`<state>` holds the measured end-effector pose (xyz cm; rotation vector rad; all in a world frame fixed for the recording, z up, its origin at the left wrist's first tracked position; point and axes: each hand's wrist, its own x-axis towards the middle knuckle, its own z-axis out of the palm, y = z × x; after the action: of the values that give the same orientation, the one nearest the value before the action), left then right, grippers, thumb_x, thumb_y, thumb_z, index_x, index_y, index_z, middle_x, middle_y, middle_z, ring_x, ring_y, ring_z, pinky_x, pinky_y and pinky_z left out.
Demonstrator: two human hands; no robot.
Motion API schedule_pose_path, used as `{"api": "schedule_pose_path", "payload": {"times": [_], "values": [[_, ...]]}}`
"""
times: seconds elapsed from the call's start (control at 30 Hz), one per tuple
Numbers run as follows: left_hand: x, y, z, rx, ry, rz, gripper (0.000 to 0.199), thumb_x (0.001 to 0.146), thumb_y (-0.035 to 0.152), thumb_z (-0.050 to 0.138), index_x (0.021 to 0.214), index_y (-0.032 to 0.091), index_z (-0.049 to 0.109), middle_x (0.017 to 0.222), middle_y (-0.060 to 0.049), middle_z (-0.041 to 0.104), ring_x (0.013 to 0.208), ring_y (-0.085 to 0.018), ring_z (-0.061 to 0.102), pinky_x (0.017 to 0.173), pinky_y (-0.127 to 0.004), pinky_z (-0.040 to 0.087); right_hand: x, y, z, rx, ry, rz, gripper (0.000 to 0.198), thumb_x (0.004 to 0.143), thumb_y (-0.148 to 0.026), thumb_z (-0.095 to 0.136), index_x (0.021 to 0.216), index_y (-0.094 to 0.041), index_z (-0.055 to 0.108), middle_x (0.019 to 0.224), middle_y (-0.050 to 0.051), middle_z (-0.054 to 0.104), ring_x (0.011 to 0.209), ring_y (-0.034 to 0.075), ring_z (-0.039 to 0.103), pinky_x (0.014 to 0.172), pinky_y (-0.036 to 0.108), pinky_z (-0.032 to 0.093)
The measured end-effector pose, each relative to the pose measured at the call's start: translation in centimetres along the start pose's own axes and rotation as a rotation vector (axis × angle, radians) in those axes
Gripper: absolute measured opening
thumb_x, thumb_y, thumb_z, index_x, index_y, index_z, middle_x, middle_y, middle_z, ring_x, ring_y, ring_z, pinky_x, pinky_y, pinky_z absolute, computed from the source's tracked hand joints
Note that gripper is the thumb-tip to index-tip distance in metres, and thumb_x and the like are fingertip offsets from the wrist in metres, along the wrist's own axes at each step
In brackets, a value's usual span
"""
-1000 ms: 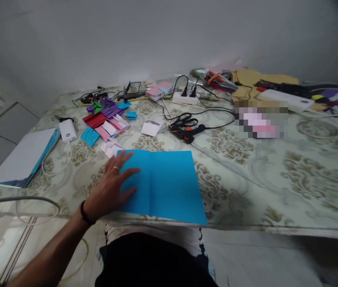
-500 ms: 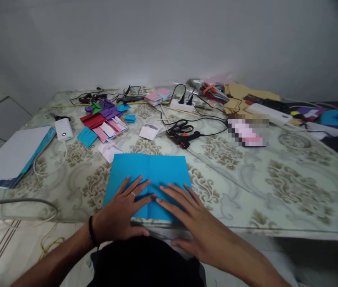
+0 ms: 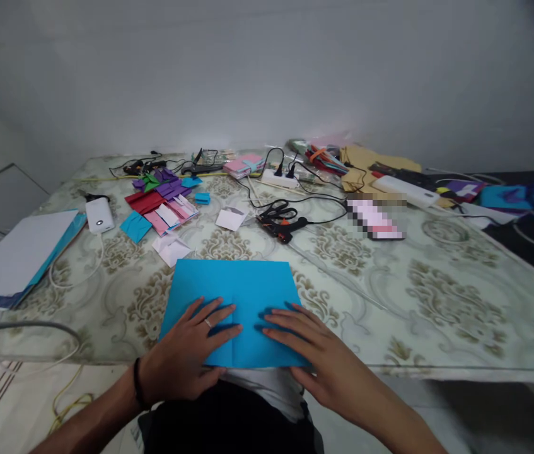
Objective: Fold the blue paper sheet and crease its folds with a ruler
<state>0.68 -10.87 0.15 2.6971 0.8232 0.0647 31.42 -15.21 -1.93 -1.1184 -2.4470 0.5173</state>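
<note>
Lying lower-centre under left hand (image 3: 186, 353) and right hand (image 3: 321, 350), both spread: rectangular blue paper (image 3: 231, 281); mid-frame, black plastic glue gun (image 3: 282, 231).

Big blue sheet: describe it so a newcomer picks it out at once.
Find the table with the patterned cover and look at its near edge, in front of the person. There, under the spread left hand and right hand, is the blue sheet. Unlike the small blue folded pieces farther back, it is large and opened out, creased near its middle.
</note>
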Motion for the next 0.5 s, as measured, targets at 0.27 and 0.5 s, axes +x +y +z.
{"api": "schedule_pose_path", "payload": {"times": [0.27, 0.5], "values": [[-1.3, -0.4, -2.0, -0.105, -0.072, 0.008, 0.069, 0.075, 0.013, 0.064, 0.143, 0.025, 0.059, 0.155, -0.007, 0.055, 0.146, -0.037, 0.047, 0.118, -0.058, 0.042, -0.6, 2.3, -0.9, 0.131, 0.064, 0.038, 0.038, 0.101, -0.017, 0.054, 0.132, -0.03, 0.071, 0.131, 0.006, 0.074, 0.129, 0.026, 0.065, 0.116, 0.049, 0.048], [-4.3, -2.7, -4.7, -0.316, -0.015, -0.036, 0.038, 0.097, 0.023, 0.058, 0.133, 0.03, 0.065, 0.143, -0.004, 0.066, 0.124, -0.025, 0.068, 0.105, -0.04, 0.056, 0.2, 1.9, -2.4, 0.393, 0.101, 0.294, 0.031, 0.101, -0.045, 0.058, 0.099, -0.025, 0.082, 0.099, 0.007, 0.081, 0.097, 0.027, 0.077, 0.089, 0.036, 0.062]]}}
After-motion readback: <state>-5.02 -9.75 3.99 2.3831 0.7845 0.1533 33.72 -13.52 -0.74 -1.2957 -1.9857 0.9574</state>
